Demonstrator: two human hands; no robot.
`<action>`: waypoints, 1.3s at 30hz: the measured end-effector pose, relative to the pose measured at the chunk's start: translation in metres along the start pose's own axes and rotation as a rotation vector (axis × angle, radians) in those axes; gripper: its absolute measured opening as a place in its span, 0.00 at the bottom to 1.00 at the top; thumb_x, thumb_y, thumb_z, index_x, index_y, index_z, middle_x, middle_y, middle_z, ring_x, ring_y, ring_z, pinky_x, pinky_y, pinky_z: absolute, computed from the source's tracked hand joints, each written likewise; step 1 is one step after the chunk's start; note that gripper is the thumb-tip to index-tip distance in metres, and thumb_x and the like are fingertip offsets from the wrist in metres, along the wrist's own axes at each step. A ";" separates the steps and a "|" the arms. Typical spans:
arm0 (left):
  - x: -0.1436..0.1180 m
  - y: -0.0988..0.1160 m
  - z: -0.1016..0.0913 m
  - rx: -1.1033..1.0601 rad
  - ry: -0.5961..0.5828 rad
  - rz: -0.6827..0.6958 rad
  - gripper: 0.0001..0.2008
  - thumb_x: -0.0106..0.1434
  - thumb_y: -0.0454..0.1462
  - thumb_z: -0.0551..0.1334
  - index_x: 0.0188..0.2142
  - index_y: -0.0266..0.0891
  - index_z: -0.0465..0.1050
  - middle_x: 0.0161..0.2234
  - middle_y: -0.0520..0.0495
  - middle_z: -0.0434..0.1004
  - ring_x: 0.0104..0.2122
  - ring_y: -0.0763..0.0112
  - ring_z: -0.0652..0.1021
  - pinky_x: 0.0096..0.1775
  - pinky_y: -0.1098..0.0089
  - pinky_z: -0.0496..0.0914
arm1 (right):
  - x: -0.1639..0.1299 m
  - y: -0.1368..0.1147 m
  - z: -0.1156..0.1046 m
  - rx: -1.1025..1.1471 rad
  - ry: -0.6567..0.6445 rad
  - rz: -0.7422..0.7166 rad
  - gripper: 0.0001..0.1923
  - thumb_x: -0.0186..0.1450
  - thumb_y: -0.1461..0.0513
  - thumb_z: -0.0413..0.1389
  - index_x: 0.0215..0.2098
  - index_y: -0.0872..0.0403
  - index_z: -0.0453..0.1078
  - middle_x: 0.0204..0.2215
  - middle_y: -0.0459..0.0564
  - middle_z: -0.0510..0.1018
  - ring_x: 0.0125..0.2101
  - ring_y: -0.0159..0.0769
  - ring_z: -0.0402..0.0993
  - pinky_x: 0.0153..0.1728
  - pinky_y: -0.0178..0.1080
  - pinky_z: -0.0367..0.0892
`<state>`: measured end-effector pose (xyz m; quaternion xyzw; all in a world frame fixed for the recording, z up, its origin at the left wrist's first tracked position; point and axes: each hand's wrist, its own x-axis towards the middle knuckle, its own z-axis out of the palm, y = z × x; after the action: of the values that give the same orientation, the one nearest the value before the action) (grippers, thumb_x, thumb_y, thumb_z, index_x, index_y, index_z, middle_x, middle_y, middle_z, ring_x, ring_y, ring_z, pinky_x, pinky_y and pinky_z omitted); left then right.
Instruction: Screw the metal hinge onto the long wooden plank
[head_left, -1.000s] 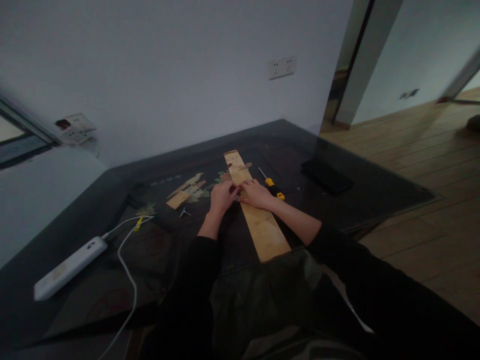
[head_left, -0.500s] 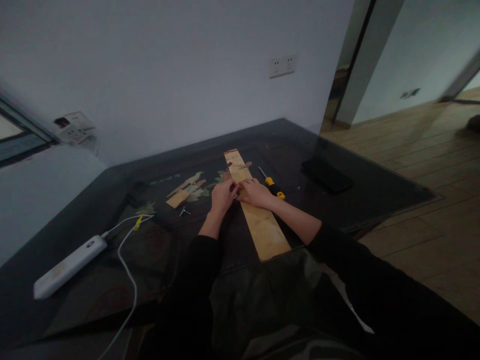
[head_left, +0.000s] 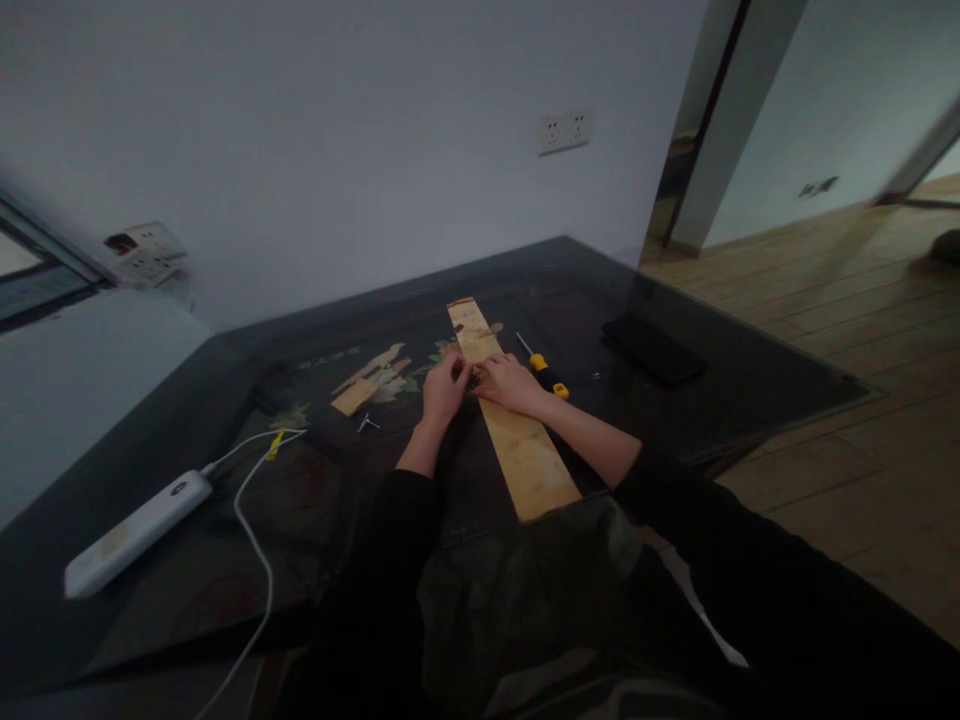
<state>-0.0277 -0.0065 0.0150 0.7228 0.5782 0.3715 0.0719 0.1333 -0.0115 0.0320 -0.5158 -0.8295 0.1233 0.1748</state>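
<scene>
A long wooden board (head_left: pixel 529 455) lies on the dark table, one end pointing toward me. My right hand (head_left: pixel 511 384) rests across its middle, fingers bent over the left edge and gripping it. Just left of that edge, my left hand (head_left: pixel 445 386) has thumb and fingertips pinched together; whatever is between them is too small and dark to name. The fingertips of both hands almost meet. To the right of the board lies a screwdriver (head_left: pixel 548 375) with a yellow and black handle. Several screws (head_left: pixel 367 423) sit left of my hands, near a small wooden block (head_left: pixel 354 397).
A white power strip (head_left: pixel 139 535) with a white cable (head_left: pixel 259 550) is at the table's left. A black phone-like flat object (head_left: pixel 654 350) lies at the right. The wall (head_left: pixel 375 160) stands behind the table (head_left: pixel 765 400), whose right edge drops to a wooden floor.
The fingers of my left hand have shifted slightly away from the board's edge, opening a small gap between the two hands. The board and the other objects stay put.
</scene>
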 end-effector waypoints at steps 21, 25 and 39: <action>0.009 0.001 0.011 -0.671 0.127 -0.007 0.07 0.63 0.41 0.62 0.33 0.40 0.67 0.30 0.50 0.74 0.33 0.71 0.76 0.38 0.70 0.70 | 0.003 0.003 -0.008 0.225 0.273 -0.066 0.08 0.68 0.60 0.58 0.44 0.52 0.73 0.39 0.50 0.81 0.36 0.36 0.76 0.37 0.36 0.65; 0.009 0.001 0.011 -0.689 0.107 -0.006 0.07 0.61 0.40 0.63 0.32 0.39 0.69 0.30 0.50 0.75 0.33 0.71 0.76 0.38 0.70 0.71 | 0.005 0.004 -0.006 0.293 0.258 -0.057 0.10 0.65 0.61 0.60 0.45 0.52 0.74 0.37 0.49 0.82 0.34 0.36 0.77 0.36 0.36 0.67; 0.012 -0.002 0.005 -0.731 0.042 -0.059 0.10 0.56 0.42 0.68 0.32 0.38 0.74 0.32 0.47 0.79 0.34 0.68 0.79 0.42 0.66 0.73 | 0.012 0.013 0.001 0.525 0.286 -0.085 0.06 0.62 0.62 0.63 0.36 0.54 0.73 0.34 0.49 0.82 0.32 0.34 0.79 0.36 0.36 0.69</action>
<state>-0.0251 0.0061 0.0157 0.6245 0.4292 0.5662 0.3244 0.1387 0.0050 0.0284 -0.4300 -0.7571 0.2521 0.4223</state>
